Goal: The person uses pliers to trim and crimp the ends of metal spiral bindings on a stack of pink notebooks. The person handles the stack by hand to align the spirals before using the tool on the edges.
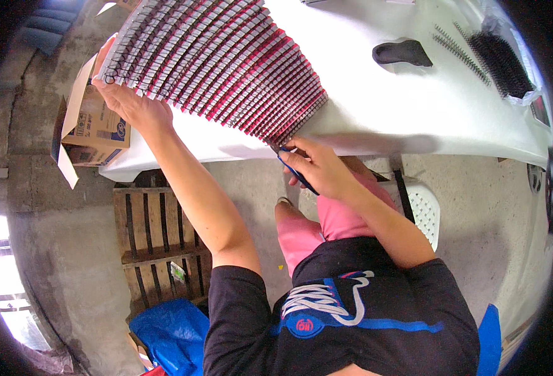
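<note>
A large fanned stack of spiral-bound booklets [220, 69], with white and red edges and rows of black coils, spreads over the white table at the upper left. My left hand [135, 106] grips its left end, the fingers partly hidden behind the edge. At the stack's near right corner, my right hand [320, 168] is closed around a pair of pliers [298, 170] with blue and black handles. The pliers' tip touches the coil ends there; the jaws are too small to make out.
On the white table [351, 94] lie a black curved object [403, 54], loose black coils [461, 50] and a bundle of coils [501, 62] in clear plastic. An open cardboard box [95, 128] stands left. Below are a wooden pallet [164, 213], a blue bag [173, 335] and a white plastic chair [423, 213].
</note>
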